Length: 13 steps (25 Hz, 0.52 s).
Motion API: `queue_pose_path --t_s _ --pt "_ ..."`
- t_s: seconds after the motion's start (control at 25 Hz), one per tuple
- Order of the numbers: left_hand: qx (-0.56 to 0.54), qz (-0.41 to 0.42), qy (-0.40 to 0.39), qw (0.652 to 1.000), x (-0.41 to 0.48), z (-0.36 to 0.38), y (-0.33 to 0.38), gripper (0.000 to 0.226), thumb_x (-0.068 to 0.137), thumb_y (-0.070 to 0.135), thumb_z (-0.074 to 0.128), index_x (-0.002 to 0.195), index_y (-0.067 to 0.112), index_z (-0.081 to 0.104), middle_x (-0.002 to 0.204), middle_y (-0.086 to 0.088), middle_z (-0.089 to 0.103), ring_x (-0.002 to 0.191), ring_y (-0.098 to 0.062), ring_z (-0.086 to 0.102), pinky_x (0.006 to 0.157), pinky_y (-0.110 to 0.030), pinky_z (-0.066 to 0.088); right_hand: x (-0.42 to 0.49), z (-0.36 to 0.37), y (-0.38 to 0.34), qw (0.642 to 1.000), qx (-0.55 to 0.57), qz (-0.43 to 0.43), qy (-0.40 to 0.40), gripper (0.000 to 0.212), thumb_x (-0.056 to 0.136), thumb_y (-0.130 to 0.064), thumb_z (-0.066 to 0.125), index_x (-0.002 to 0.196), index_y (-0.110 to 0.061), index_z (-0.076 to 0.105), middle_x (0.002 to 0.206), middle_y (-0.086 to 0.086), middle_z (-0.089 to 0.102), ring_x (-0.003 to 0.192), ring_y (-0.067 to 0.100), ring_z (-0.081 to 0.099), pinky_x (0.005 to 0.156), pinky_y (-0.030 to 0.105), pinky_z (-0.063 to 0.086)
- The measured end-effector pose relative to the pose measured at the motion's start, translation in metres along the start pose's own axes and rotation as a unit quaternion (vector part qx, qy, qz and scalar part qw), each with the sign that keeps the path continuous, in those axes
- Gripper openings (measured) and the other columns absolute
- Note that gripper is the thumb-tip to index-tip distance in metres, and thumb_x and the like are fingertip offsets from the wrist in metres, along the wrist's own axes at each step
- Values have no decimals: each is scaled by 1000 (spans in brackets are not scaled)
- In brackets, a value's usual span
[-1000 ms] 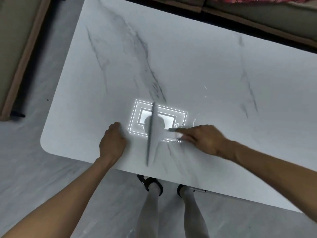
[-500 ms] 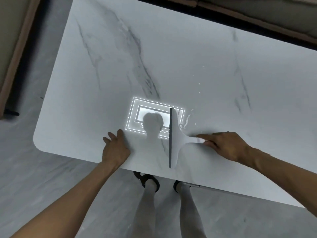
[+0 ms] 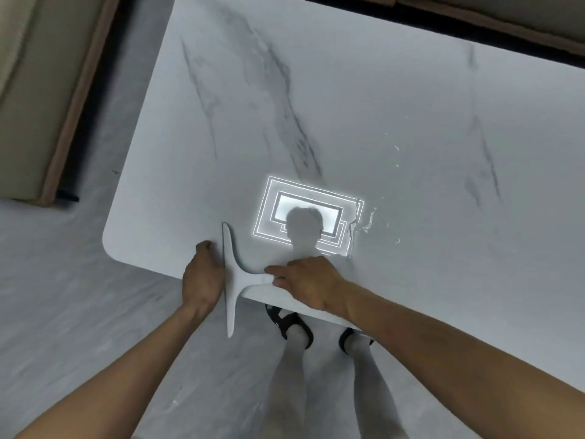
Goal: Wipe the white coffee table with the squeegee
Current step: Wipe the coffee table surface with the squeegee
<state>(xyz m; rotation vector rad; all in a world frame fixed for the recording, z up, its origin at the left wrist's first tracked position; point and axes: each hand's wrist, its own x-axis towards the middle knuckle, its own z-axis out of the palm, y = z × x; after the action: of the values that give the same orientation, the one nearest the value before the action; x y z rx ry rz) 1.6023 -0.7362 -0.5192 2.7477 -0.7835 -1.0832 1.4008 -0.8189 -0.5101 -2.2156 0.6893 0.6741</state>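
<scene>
The squeegee (image 3: 235, 277) lies at the near left corner of the white coffee table (image 3: 395, 90), just right of the rounded corner. Its long blade runs from far to near. The far half sits on the marble-veined top and the near half overhangs the near edge above the grey floor (image 3: 79, 280). The pale handle branches off to the right from the middle of the blade. The right hand (image 3: 311, 282) holds the end of that handle, with the fingertips (image 3: 278, 282) curled round it and the back of the hand facing up over the table's near edge. The left hand (image 3: 202, 280) rests on the tabletop at the near edge, just left of the blade and against its side. Its fingers are loosely bent and it grips nothing. Right of the squeegee, a bright rectangular light reflection (image 3: 308, 201) shines on the surface, with a head's shadow across it. Thin water streaks (image 3: 356, 229) run down the reflection's right edge, and a few droplets lie further right. Below the table edge are two legs in pale fabric and black sandals (image 3: 289, 321). A beige sofa (image 3: 31, 90) with a brown base stands to the far left.
</scene>
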Motion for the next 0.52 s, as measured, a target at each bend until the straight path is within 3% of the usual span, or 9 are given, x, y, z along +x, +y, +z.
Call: queue_pose_path --t_s 0.12,0.2,0.32,0.52 --pt "58 72 -30 995 -14 10 -1 12 88 12 43 98 16 48 99 -6 61 89 -31 62 76 -43 52 -7 14 5 1000 1 -2 13 40 102 -42 28 141 -38 39 117 4 63 105 28 60 81 37 45" --pt "81 132 -39 987 -25 28 5 32 85 1 45 114 12 48 114 -8 54 104 -30 56 85 -42 49 -38 17 44 1000 1 18 26 39 100 -45 29 138 -45 40 128 0 60 113 28 58 87 37 45" --pt "123 163 -42 978 -39 58 32 71 78 -3 53 144 8 29 141 -14 33 123 -33 40 102 -41 41 -102 9 123 994 -12 100 35 37 97 -52 28 133 -57 37 132 -10 59 114 21 58 89 34 45" --pt "162 149 -146 964 -60 101 84 72 80 8 51 145 14 20 152 -19 14 129 -45 27 104 -48 38 -187 -19 221 973 -76 211 61 38 96 -56 24 130 -56 41 116 -15 66 104 18 63 73 31 45"
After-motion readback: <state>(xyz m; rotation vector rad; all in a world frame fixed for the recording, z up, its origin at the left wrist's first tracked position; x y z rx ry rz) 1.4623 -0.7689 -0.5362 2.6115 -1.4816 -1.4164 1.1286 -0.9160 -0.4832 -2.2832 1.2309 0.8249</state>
